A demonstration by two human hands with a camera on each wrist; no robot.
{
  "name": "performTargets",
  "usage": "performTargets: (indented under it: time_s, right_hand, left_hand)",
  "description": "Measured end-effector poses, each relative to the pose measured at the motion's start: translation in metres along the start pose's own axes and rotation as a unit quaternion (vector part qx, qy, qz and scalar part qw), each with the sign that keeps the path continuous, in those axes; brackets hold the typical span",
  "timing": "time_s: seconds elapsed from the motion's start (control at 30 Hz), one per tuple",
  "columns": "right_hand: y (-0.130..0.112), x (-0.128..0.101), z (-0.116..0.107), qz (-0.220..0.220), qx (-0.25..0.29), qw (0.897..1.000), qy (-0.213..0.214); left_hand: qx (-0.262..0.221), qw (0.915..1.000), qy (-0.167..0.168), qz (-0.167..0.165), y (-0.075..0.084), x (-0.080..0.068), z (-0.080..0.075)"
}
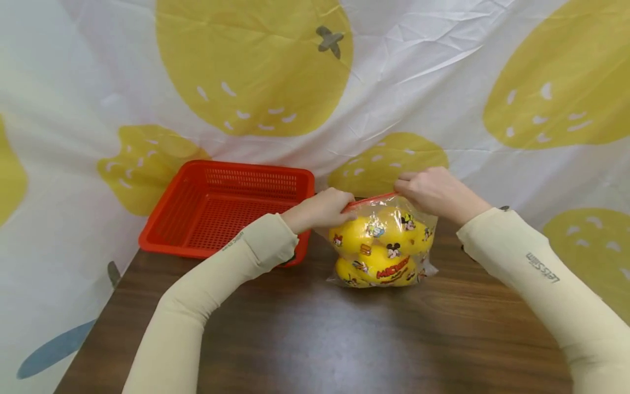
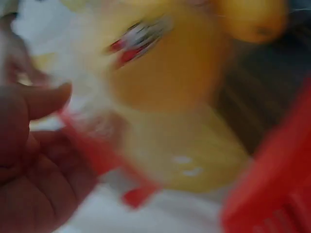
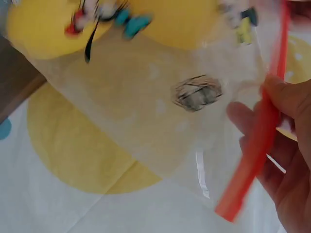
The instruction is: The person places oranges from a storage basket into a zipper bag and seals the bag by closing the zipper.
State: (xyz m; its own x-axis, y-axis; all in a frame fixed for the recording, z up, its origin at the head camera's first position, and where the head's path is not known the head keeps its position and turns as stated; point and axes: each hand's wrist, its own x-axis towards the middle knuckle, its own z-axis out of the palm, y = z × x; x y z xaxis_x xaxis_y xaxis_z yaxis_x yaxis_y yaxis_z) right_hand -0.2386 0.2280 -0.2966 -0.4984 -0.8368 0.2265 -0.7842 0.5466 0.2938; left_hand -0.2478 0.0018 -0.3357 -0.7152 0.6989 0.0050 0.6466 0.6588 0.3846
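Note:
A clear zip bag printed with cartoon figures stands on the dark wooden table, holding yellow lemons. Its red zip strip runs along the top. My left hand pinches the strip's left end and my right hand pinches its right end. In the right wrist view the strip passes between my fingers, with the bag's clear film beside them. The left wrist view is blurred, showing my hand, red strip and yellow fruit.
An empty red plastic basket sits on the table's far left corner, just left of the bag. A white cloth with big yellow fruit prints hangs behind and beside the table. Both arms wear cream sleeves.

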Motion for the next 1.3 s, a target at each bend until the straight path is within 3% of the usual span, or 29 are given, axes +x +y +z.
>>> performTargets:
  time_s: [0.17, 0.33, 0.5, 0.6, 0.77, 0.9, 1.0, 1.1, 1.23, 1.3]
  right_hand:
    - [-0.007, -0.011, -0.008, 0.011, 0.085, 0.996, 0.005]
    - [-0.003, -0.013, -0.022, 0.006, 0.171, 0.985, 0.019]
    - [0.004, -0.009, -0.008, 0.042, 0.22, 0.973, -0.046]
    - [0.009, -0.008, 0.014, 0.082, 0.234, 0.966, -0.078]
    - [0.018, -0.005, 0.054, 0.178, 0.203, 0.957, -0.109]
    - [0.021, -0.006, 0.08, 0.236, 0.198, 0.942, -0.131]
    - [0.02, -0.008, 0.092, 0.265, 0.206, 0.932, -0.133]
    - [0.02, -0.01, 0.1, 0.279, 0.206, 0.929, -0.131]
    - [0.02, -0.013, 0.103, 0.286, 0.211, 0.926, -0.126]
    - [0.019, -0.016, 0.099, 0.293, 0.224, 0.921, -0.128]
  left_hand:
    - [-0.004, 0.9986, 0.005, 0.052, -0.01, -0.004, 0.001]
    - [-0.034, 0.9956, -0.051, 0.071, 0.0, -0.008, -0.021]
    - [-0.042, 0.9912, -0.109, 0.063, -0.01, 0.006, -0.023]
    - [-0.042, 0.9917, -0.116, 0.037, -0.021, 0.019, -0.012]
    - [-0.036, 0.9948, -0.085, -0.044, -0.033, 0.04, 0.008]
    - [-0.042, 0.992, -0.079, -0.089, -0.037, 0.052, 0.024]
    - [-0.04, 0.9903, -0.078, -0.108, -0.038, 0.059, 0.03]
    - [-0.035, 0.9883, -0.084, -0.123, -0.038, 0.065, 0.031]
    - [-0.03, 0.9872, -0.084, -0.132, -0.04, 0.065, 0.03]
    - [-0.023, 0.9896, -0.064, -0.127, -0.042, 0.061, 0.026]
